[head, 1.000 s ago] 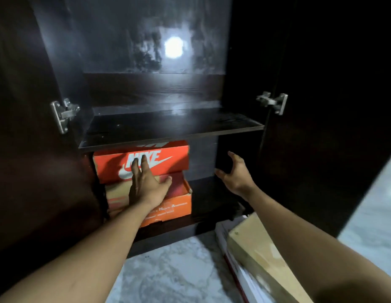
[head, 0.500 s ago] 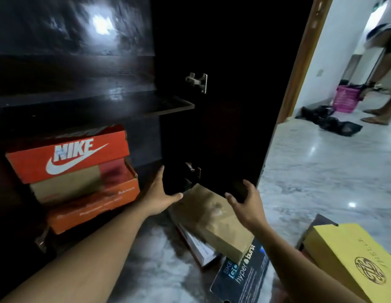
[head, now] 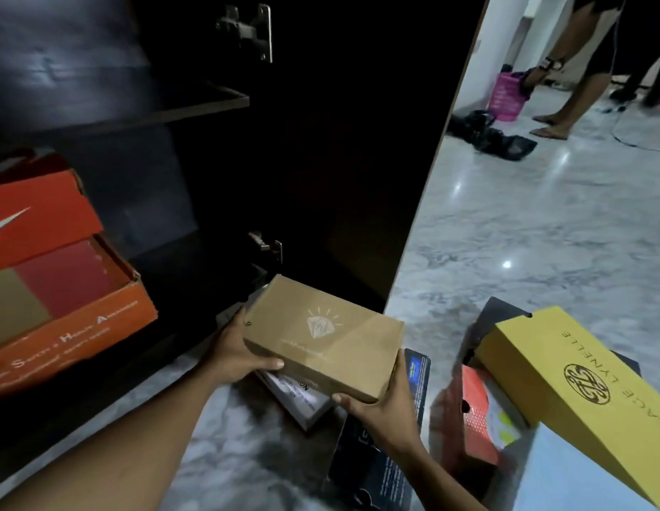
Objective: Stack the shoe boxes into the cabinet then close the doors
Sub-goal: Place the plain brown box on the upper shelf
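Gripping brown box (head: 321, 337) at either end in curled fingers of left hand (head: 236, 357) and right hand (head: 389, 413), just above floor pile (head: 380, 470) before open cabinet (head: 155, 116). Best kept level, swung left and slid in beside orange boxes (head: 62, 289), clear of lower hinge (head: 267, 245).

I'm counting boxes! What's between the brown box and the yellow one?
Head view: a dark blue-labelled box and a red dotted box lie between the brown box and the yellow box.
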`<state>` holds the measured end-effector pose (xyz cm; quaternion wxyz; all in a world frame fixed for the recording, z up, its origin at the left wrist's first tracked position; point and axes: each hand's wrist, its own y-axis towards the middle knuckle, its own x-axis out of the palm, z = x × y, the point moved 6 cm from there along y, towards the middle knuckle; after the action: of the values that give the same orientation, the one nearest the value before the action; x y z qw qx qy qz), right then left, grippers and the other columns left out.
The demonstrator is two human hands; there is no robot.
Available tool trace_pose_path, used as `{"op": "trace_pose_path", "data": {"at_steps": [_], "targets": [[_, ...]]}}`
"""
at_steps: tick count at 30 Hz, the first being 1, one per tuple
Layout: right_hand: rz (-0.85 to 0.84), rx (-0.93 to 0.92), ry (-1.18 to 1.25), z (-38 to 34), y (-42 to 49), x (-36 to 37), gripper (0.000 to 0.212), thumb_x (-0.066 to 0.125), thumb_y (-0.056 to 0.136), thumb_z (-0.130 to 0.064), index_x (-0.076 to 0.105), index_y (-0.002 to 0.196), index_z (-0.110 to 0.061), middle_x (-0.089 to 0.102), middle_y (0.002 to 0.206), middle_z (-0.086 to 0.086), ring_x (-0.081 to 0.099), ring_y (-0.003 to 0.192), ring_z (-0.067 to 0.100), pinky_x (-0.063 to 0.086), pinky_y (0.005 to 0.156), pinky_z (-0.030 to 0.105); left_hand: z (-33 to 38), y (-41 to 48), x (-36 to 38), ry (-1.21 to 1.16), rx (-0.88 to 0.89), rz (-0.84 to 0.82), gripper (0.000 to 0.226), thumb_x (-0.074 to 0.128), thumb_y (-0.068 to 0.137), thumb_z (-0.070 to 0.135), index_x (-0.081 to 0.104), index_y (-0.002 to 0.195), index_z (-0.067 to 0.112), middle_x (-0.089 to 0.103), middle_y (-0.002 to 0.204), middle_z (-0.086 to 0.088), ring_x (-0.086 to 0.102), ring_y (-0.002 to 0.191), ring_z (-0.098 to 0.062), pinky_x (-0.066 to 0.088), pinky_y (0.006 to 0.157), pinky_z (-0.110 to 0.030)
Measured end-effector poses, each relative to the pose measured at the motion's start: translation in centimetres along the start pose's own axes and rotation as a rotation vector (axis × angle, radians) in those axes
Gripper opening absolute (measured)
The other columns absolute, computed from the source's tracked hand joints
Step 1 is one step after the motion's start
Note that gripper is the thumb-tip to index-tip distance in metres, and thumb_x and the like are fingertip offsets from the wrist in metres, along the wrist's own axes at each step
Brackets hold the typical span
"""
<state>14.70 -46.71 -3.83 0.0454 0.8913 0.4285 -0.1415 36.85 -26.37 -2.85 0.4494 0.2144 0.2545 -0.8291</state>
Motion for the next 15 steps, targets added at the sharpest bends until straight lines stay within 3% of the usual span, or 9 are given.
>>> {"op": "trace_pose_path", "data": {"at_steps": [2,5,6,8,9,10,12,15], "targets": [[0.008,-0.013,0.045,-0.3,0.0,0.0,0.123,0.100,0.046,-0.041,0.027,0.144,-0.045,0.054,0.136,-0.016,0.054,0.124,0.000,0.049,0.104,0.031,-0.1,-0.3,-0.3,0.005,-0.009,0.026,0.158,0.099,0.027,0.050,0.016,0.158,0.016,0.044,0.151,-0.008,0.046,0.135,-0.023,0.040,0.110,-0.036],[0.010,-0.017,0.100,-1.1,-0.2,-0.6,0.120,0.101,0.048,-0.029,0.028,0.142,-0.045,0.057,0.132,-0.017,0.057,0.121,0.001,0.050,0.097,0.020,0.5,-1.4,-1.3,-0.027,0.020,0.041,0.162,0.096,0.016,0.056,0.023,0.156,0.017,0.050,0.143,0.000,0.051,0.128,-0.019,0.044,0.106,-0.036],[0.009,-0.024,0.120,-1.9,-0.3,-0.9,0.120,0.100,0.049,-0.027,0.027,0.141,-0.045,0.057,0.132,-0.016,0.057,0.121,0.002,0.051,0.095,0.018,1.1,-2.0,-1.8,-0.063,0.045,0.053,0.157,0.098,0.017,0.050,0.029,0.153,0.015,0.057,0.132,0.007,0.055,0.119,-0.014,0.046,0.100,-0.030],[0.001,-0.060,0.145,-4.4,-0.6,-1.7,0.117,0.100,0.050,-0.026,0.027,0.138,-0.051,0.056,0.131,-0.017,0.058,0.120,0.004,0.053,0.093,0.020,3.1,-3.3,-3.4,-0.133,0.103,0.095,0.135,0.102,0.030,0.019,0.038,0.148,0.009,0.056,0.106,0.022,0.057,0.097,0.001,0.044,0.084,-0.015],[-0.005,-0.095,0.153,-6.1,-0.7,-2.0,0.113,0.099,0.053,-0.022,0.028,0.134,-0.054,0.056,0.129,-0.019,0.058,0.118,0.003,0.053,0.092,0.020,4.2,-4.1,-4.4,-0.161,0.129,0.114,0.129,0.101,0.034,0.010,0.039,0.147,0.010,0.054,0.103,0.025,0.056,0.094,0.003,0.043,0.081,-0.014],[-0.008,-0.120,0.156,-7.8,-0.8,-2.4,0.109,0.098,0.056,-0.017,0.028,0.131,-0.056,0.055,0.126,-0.022,0.059,0.114,0.000,0.053,0.088,0.016,5.2,-4.9,-5.5,-0.176,0.150,0.124,0.130,0.102,0.034,0.010,0.038,0.147,0.013,0.056,0.104,0.024,0.058,0.096,0.001,0.044,0.083,-0.016],[-0.023,-0.183,0.180,-12.0,-1.0,-3.1,0.102,0.095,0.060,-0.010,0.031,0.129,-0.048,0.051,0.122,-0.027,0.058,0.105,-0.008,0.050,0.079,0.008,7.1,-6.3,-8.4,-0.208,0.212,0.185,0.140,0.104,0.024,0.031,0.040,0.148,0.019,0.065,0.116,0.014,0.063,0.108,-0.007,0.050,0.094,-0.026],[-0.063,-0.290,0.193,-19.0,-1.2,-3.7,0.103,0.096,0.058,-0.012,0.034,0.136,-0.039,0.055,0.127,-0.017,0.061,0.101,-0.011,0.051,0.074,0.007,9.6,-8.0,-13.3,-0.261,0.298,0.244,0.150,0.102,0.017,0.047,0.039,0.149,0.019,0.065,0.129,0.002,0.063,0.118,-0.014,0.051,0.103,-0.044]]}}
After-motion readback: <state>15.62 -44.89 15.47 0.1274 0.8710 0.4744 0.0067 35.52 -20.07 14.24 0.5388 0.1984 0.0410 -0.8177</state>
